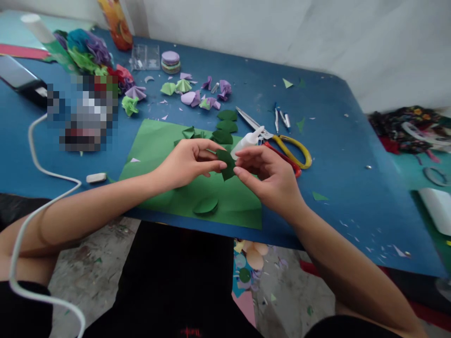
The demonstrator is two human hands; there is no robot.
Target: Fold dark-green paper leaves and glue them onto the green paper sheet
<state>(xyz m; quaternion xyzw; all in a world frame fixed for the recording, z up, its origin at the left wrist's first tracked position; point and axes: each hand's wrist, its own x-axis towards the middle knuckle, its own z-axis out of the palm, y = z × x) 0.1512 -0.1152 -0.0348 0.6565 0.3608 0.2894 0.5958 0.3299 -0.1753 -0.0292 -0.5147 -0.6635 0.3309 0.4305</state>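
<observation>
My left hand [188, 162] and my right hand [269, 176] meet over a light green paper sheet [158, 145] on the blue table [334, 141]. Both pinch a small folded dark green paper piece [226, 164] between thumb and fingers. My right hand also holds a small white glue bottle [246, 141], its tip pointing up and right. Three dark green paper circles [225, 126] lie in a row just beyond my hands. A folded green half circle [206, 205] rests on the sheet near the table's front edge.
Yellow-handled scissors [282, 143] lie right of my hands, with pens [282, 119] behind them. Folded purple and green paper pieces [197, 94], a paper flower bunch [88, 51], a phone [19, 75] and a white cable [38, 164] sit to the left and back. Paper scraps litter the table.
</observation>
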